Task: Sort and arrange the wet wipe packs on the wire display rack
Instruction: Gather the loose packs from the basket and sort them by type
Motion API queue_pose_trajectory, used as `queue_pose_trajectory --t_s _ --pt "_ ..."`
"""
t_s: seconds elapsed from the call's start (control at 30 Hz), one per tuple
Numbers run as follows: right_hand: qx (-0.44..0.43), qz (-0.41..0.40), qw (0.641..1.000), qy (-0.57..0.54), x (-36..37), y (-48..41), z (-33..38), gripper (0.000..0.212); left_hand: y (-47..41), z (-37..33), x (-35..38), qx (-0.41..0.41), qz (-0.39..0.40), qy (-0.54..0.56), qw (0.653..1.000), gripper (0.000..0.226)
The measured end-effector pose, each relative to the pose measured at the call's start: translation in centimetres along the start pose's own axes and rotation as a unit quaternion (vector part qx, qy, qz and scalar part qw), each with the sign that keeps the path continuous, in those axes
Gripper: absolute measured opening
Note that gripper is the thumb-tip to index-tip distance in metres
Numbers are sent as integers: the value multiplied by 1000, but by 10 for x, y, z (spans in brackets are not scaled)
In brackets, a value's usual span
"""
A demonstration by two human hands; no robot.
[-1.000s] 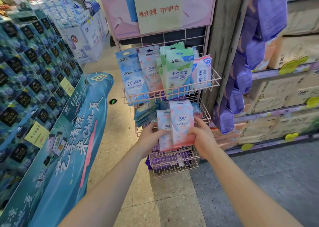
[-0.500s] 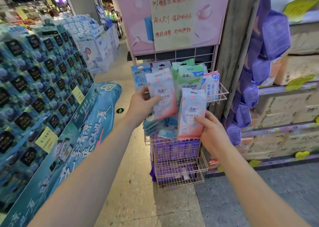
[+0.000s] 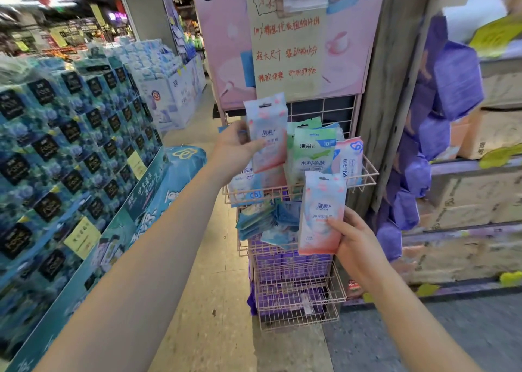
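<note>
My left hand (image 3: pixel 236 142) grips a pink-and-white wet wipe pack (image 3: pixel 268 131) upright above the left part of the top basket (image 3: pixel 364 173) of the pink wire rack. My right hand (image 3: pixel 354 238) pinches a second pink-and-white pack (image 3: pixel 320 210) by its lower right edge, in front of the middle basket. The top basket holds upright packs: a green one (image 3: pixel 312 151), a pink one (image 3: pixel 348 159) at the right and blue ones (image 3: pixel 245 185) at the left. Blue packs (image 3: pixel 262 219) lie jumbled in the middle basket.
Purple packs (image 3: pixel 288 270) fill the lower baskets. A pink sign with a handwritten note (image 3: pixel 285 49) tops the rack. Stacked blue tissue cartons (image 3: pixel 62 151) line the left side. Purple hanging packs (image 3: pixel 449 89) and shelves of boxes stand to the right, behind a wooden post (image 3: pixel 395 74).
Both hands lifted the two pink packs out of the middle basket. My left hand rose with its pack to above the top basket. My right hand stayed lower.
</note>
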State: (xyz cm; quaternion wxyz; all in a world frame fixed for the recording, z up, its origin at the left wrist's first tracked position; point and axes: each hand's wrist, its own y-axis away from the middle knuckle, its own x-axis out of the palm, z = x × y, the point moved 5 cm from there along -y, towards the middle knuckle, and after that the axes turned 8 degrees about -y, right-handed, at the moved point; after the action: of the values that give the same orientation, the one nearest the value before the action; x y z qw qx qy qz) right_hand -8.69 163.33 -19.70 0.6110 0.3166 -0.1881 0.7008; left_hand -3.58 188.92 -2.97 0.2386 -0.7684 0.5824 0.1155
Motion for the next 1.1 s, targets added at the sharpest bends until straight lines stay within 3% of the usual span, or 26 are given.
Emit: queue_pose_trajectory --t_s 0.13,0.27,0.37,0.47,0.57,0.63,0.7,0.77,0.93,1.03,1.1 --pt "6 -1 1000 8 -3 -1 -2 48 -4 43 27 -46 71 -135 987 41" --pt "-1 2 999 33 -2 -3 1 43 -4 56 31 -30 42 -237 970 30" --pt "-31 2 997 77 9 -6 7 40 -8 50 27 -25 41 -338 940 39" --pt "-59 18 993 101 30 -10 17 39 -6 42 20 -60 9 -408 911 62" --pt "-89 29 985 144 52 -14 28 41 7 38 12 -100 -68 -366 923 79" --pt "-107 33 978 178 68 -17 35 40 19 32 12 -37 -107 -271 956 55" --pt "-115 39 973 194 84 -19 40 39 33 22 18 18 -46 -57 997 22" --pt "-120 48 972 195 98 -22 45 37 45 13 25 12 61 73 995 21" --pt "-138 64 965 214 124 -29 49 38 41 14 14 3 79 139 987 30" --pt "-179 55 947 262 134 -25 55 34 40 10 4 70 14 89 993 31" --pt "-235 18 931 277 130 -17 59 25 33 10 -6 66 -52 128 988 31"
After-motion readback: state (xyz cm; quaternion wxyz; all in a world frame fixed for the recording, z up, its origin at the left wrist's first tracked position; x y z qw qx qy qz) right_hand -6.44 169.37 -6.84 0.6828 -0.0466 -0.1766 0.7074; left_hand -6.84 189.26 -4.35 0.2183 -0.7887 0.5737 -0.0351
